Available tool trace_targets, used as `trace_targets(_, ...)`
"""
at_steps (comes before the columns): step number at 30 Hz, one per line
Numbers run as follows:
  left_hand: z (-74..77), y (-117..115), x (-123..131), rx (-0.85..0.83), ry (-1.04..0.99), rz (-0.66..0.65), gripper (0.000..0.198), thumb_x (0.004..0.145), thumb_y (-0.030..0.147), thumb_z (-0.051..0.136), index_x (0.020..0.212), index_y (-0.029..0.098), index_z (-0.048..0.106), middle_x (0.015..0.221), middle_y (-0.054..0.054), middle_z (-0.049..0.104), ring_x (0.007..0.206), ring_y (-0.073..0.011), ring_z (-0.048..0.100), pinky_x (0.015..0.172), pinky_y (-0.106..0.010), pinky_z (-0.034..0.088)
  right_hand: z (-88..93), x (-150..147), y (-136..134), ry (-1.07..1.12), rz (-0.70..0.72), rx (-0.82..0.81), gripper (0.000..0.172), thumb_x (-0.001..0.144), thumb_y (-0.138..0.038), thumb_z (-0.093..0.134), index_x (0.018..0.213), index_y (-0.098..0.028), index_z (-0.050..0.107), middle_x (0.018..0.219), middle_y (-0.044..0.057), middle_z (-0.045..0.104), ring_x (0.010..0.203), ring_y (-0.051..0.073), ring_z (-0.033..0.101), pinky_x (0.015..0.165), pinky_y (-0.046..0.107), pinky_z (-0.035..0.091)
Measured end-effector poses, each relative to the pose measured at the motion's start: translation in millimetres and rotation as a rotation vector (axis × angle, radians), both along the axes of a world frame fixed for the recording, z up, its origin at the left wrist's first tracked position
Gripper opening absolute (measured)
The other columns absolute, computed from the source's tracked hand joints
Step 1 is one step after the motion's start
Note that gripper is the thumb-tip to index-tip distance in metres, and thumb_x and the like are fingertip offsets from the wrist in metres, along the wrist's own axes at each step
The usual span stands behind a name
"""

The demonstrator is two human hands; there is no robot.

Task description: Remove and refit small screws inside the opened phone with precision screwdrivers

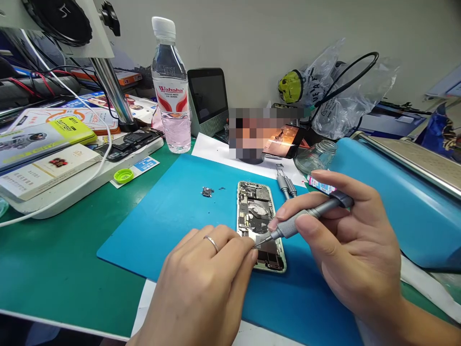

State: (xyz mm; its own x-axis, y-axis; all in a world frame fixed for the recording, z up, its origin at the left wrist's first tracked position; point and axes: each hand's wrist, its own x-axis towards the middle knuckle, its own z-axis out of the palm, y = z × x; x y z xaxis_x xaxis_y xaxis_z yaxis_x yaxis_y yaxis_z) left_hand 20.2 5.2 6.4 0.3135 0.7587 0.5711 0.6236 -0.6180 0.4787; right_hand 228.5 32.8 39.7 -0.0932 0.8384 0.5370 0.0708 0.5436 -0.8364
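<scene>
An opened phone (pixel 260 211) lies on a blue work mat (pixel 173 226), its inner boards and parts showing. My right hand (pixel 353 245) is closed around a grey precision screwdriver (pixel 306 218), whose tip touches the phone's lower half. My left hand (pixel 205 283), a ring on one finger, rests on the mat with its fingertips pinched together at the phone's left edge, right by the driver tip. Whatever those fingers hold is too small to make out. A small loose part (pixel 207 191) lies on the mat to the phone's left.
A water bottle (pixel 170 86), a small dark screen (pixel 208 98), a glass jar (pixel 319 156), two spare drivers (pixel 286 185) and a lit phone (pixel 284 139) stand behind the mat. Boxes and booklets (pixel 43 144), cables and a stand pole (pixel 111 86) crowd the left. A blue roll (pixel 406 206) lies at right.
</scene>
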Motion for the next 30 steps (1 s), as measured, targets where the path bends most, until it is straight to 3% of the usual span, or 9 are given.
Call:
trace_targets(21,-1.3,-1.5,-0.1,-0.013,0.006,0.006,0.016,0.108,0.017,0.058,0.106,0.027,0.070,0.098,0.005,0.076,0.082,-0.0182,0.074,0.074,-0.036,0.060,0.1,-1.3,-0.2,0.001,-0.006,0.009,0.038,0.103,-0.019,0.076,0.136,-0.036,0.069,0.092,-0.004,0.084,0.080,0.013,0.081,0.079,0.021,0.072)
trace_targets(26,-2.8,-0.8,-2.9,-0.030,0.049,0.010,0.016,0.112,0.024,0.056,0.120,0.031,0.068,0.108,0.007,0.077,0.090,-0.0170,0.076,0.077,-0.036,0.060,-0.1,-1.1,-0.2,0.006,-0.016,0.002,0.038,0.103,-0.018,0.075,0.136,-0.037,0.069,0.092,-0.003,0.084,0.080,0.014,0.081,0.078,0.022,0.072)
trace_targets(30,-0.6,0.7,-2.3,0.016,0.024,0.021,0.016,0.110,0.021,0.058,0.119,0.029,0.069,0.106,0.007,0.078,0.089,-0.0159,0.076,0.077,-0.034,0.060,-1.5,-0.9,-0.2,0.017,-0.013,0.003,0.038,0.103,-0.019,0.075,0.136,-0.037,0.069,0.092,-0.003,0.084,0.079,0.014,0.080,0.078,0.023,0.072)
